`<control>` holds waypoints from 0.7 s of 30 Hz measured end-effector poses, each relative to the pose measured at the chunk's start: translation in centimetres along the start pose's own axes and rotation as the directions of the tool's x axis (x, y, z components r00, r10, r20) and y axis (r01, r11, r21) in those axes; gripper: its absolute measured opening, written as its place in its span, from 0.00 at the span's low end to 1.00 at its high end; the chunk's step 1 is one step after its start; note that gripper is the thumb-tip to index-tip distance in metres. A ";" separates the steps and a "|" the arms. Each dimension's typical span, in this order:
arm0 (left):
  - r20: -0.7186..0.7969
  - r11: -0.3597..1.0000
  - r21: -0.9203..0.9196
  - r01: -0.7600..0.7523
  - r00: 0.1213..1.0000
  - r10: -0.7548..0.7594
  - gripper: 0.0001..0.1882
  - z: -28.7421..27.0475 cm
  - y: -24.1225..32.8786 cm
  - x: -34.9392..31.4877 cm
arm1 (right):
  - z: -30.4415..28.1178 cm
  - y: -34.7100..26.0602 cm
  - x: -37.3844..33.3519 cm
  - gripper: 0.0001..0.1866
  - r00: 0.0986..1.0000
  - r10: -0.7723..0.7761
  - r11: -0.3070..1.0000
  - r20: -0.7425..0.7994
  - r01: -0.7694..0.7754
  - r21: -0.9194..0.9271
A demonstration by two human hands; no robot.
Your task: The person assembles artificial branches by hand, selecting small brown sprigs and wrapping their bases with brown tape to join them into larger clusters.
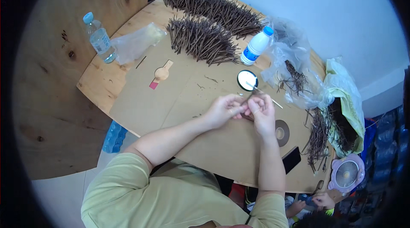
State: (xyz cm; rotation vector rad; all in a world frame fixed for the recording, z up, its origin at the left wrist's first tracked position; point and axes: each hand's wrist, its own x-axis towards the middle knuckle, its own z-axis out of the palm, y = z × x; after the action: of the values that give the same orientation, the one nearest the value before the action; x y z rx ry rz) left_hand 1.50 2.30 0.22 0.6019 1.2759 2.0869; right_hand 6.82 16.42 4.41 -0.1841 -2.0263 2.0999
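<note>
Over the middle of the cardboard sheet (188,104) my left hand (223,110) and my right hand (262,115) meet, fingertips pinched together. Between them is a thin brown stem (247,117), mostly hidden by the fingers. Just beyond the hands sits a round dark-rimmed dish of white paste (247,78), with a thin stick (276,103) lying across its edge. A roll of brown tape (279,133) lies beside my right wrist. Two bundled rows of brown stems (203,38) stretch along the far side of the table.
A white bottle with a blue cap (256,46) stands beyond the dish. Plastic bags (290,36) and loose twigs (318,136) crowd the right side, near a phone (291,159) and a purple fan (347,173). A water bottle (100,40) stands far left. Another person's hand (323,200) shows lower right.
</note>
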 end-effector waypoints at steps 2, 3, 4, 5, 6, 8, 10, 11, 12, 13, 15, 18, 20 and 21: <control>-0.127 0.999 -0.040 -0.005 0.992 0.000 0.10 -1.5 -0.5 0.4 | -1.2 0.5 1.8 0.10 1.000 -0.007 0.956 -0.018 0.002 -0.294; -0.203 0.996 -0.089 -0.022 0.979 0.003 0.10 -1.9 -0.6 0.9 | -2.9 1.5 3.2 0.09 0.988 -0.146 0.840 -0.041 0.102 -0.533; -0.280 0.990 -0.137 -0.042 0.960 0.002 0.09 -2.4 -0.6 1.4 | -4.8 2.6 4.5 0.08 0.959 -0.282 0.652 -0.023 0.174 -0.738; -0.351 0.980 -0.185 -0.068 0.936 -0.002 0.09 -2.8 -0.6 1.9 | -6.2 3.3 5.2 0.08 0.914 -0.404 0.406 0.033 0.211 -0.889; -0.410 0.980 -0.195 -0.051 0.912 -0.034 0.10 -2.9 0.2 1.9 | -6.9 3.5 5.5 0.07 0.889 -0.452 0.308 0.079 0.239 -0.921; -0.429 0.985 -0.167 -0.053 0.903 -0.024 0.09 -3.5 0.0 2.2 | -7.9 3.8 6.0 0.07 0.827 -0.530 0.100 0.186 0.279 -0.955; -0.440 0.986 -0.163 -0.033 0.897 -0.043 0.09 -3.7 0.0 2.2 | -8.7 4.5 6.3 0.07 0.891 -0.421 0.164 0.168 0.257 -0.952; -0.439 0.984 -0.176 -0.014 0.896 -0.066 0.10 -3.5 0.1 2.3 | -9.1 4.8 6.5 0.07 0.918 -0.363 0.194 0.159 0.242 -0.951; -0.439 0.983 -0.185 0.006 0.894 -0.088 0.10 -3.5 0.3 2.3 | -9.1 5.0 6.6 0.07 0.919 -0.357 0.190 0.170 0.249 -0.950; -0.442 0.983 -0.184 0.013 0.892 -0.095 0.11 -3.5 0.3 2.3 | -9.1 5.1 6.6 0.07 0.919 -0.351 0.185 0.179 0.256 -0.949; -0.446 0.983 -0.181 0.026 0.889 -0.105 0.12 -3.6 0.3 2.3 | -8.9 5.1 6.6 0.08 0.918 -0.341 0.165 0.202 0.270 -0.949; -0.435 0.981 -0.192 0.026 0.894 -0.109 0.14 -3.8 0.0 2.4 | -8.2 4.5 6.3 0.09 0.918 -0.323 0.119 0.229 0.279 -0.953; -0.431 0.981 -0.193 0.023 0.896 -0.106 0.14 -3.7 -0.1 2.5 | -7.7 3.8 6.1 0.10 0.924 -0.305 0.087 0.229 0.266 -0.960; -0.430 0.981 -0.193 0.021 0.897 -0.104 0.14 -3.8 -0.2 2.5 | -7.2 3.3 6.0 0.10 0.927 -0.296 0.078 0.232 0.265 -0.961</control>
State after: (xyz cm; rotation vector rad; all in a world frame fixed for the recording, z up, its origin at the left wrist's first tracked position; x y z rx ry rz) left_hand -2.68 1.76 -1.42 -0.0011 1.2918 2.3332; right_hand 2.50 24.81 1.15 0.0182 -2.7677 0.1517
